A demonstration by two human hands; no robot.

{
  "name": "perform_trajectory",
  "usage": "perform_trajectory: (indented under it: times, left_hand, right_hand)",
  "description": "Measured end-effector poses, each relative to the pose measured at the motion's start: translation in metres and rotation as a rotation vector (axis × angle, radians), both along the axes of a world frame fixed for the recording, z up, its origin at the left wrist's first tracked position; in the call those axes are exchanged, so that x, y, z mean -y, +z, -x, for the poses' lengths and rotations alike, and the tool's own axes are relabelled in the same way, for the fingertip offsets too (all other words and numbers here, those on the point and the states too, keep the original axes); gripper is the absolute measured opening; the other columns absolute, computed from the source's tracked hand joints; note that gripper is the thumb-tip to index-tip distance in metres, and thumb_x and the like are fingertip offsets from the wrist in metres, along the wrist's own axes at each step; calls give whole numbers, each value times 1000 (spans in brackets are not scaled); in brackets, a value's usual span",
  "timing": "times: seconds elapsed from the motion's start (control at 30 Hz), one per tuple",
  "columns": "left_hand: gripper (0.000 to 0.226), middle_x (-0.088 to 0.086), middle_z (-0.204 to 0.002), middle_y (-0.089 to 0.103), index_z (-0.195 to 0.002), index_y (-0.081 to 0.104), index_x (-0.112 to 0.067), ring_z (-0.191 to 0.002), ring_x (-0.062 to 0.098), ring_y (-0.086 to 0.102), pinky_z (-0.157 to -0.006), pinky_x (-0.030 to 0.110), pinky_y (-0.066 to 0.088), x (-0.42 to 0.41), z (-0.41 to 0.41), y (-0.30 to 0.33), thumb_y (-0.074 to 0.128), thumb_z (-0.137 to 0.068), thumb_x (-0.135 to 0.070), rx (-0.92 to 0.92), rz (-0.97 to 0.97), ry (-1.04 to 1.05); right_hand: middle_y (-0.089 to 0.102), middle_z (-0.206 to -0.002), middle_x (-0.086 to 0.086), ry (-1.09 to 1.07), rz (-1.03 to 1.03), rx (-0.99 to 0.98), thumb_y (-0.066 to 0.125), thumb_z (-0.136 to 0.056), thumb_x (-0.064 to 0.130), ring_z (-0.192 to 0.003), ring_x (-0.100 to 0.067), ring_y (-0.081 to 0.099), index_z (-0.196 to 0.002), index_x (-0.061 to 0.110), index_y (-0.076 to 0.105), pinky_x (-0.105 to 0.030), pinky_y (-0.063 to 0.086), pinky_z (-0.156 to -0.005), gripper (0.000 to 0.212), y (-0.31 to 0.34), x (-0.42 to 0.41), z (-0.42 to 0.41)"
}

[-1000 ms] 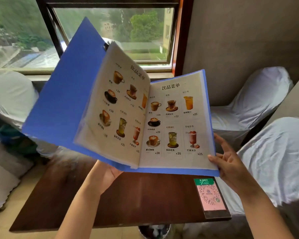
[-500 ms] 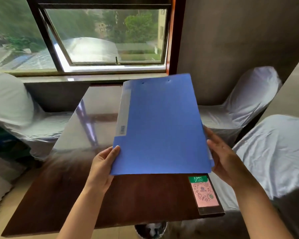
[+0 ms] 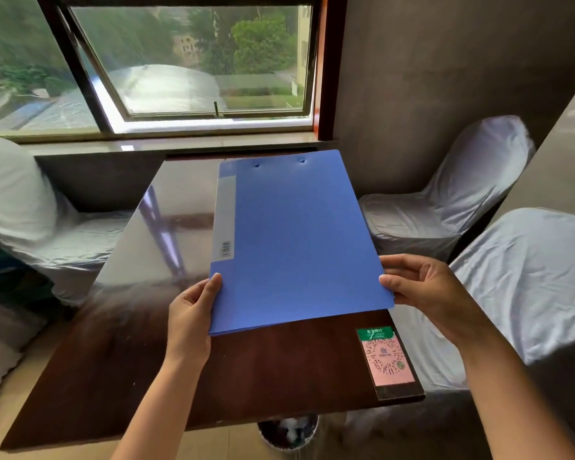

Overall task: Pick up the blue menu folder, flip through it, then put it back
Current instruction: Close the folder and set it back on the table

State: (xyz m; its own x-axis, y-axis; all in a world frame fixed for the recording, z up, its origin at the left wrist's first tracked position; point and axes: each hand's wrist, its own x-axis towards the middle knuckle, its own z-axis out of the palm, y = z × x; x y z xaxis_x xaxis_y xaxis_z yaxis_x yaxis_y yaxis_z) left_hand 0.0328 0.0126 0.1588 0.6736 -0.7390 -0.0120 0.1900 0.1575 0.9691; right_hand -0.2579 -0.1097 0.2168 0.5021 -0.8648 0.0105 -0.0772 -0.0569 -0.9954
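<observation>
The blue menu folder (image 3: 296, 240) is closed, its cover facing up, with a grey spine label along its left side. It hangs tilted just above the dark wooden table (image 3: 120, 353), far edge near the window sill. My left hand (image 3: 193, 313) grips its near left corner, thumb on top. My right hand (image 3: 425, 290) holds its near right edge, thumb on the cover and fingers under it. Its pages are hidden.
A pink QR-code card (image 3: 387, 358) lies flat at the table's near right corner. White-covered chairs stand at the left (image 3: 20, 207), at the far right (image 3: 458, 200) and at the near right (image 3: 525, 280). A bin (image 3: 287, 429) sits below the table's front edge. A window is behind.
One second ago the folder was open, showing drink pages. The cover has since swung shut, and the closed folder has come lower toward the table, with both hands now on its near corners.
</observation>
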Motion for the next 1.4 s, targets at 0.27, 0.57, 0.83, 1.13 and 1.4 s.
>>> perform_trajectory:
  times: [0.27, 0.57, 0.83, 1.13, 1.4]
  left_hand:
    - [22, -9, -72, 73, -75, 69, -26, -62, 4, 66, -50, 17, 52, -2, 12, -45, 54, -92, -25, 209, -228, -13]
    - [20, 3, -84, 61, -86, 59, -14, -75, 20, 56, -57, 26, 42, -9, 19, -150, 44, -96, -23, 467, -643, -104]
    - [21, 3, -88, 65, -92, 62, -11, -79, 19, 57, -58, 29, 40, 1, 15, -183, 47, -94, -26, 554, -786, -205]
    - [16, -4, -80, 63, -94, 72, -14, -74, 13, 57, -61, 23, 39, 7, 7, -180, 64, -84, -24, 759, -861, -249]
    - [33, 1, -93, 64, -114, 61, -10, -75, 7, 57, -63, 17, 44, 5, 9, -184, 65, -84, -23, 650, -873, -221]
  right_hand:
    - [72, -83, 9, -112, -12, -272, 65, -84, 10, -77, -11, 70, -87, 25, 62, -14, 52, -51, 16, -55, 0, 1]
    - [60, -91, -2, -179, -107, -621, 64, -83, 5, -88, -17, 58, -103, 7, 62, -20, 47, -64, 20, -171, -8, -6]
    - [59, -89, -3, -203, -73, -789, 57, -87, 3, -82, -18, 57, -107, 7, 60, -22, 45, -61, 21, -214, -12, -14]
    - [63, -92, -11, -124, 121, -940, 54, -89, 5, -77, -15, 50, -104, 3, 61, -24, 42, -64, 16, -221, -12, -19]
    - [66, -98, -12, -110, 175, -1022, 59, -87, 10, -83, -20, 57, -112, 4, 60, -28, 48, -66, 26, -226, -19, -18]
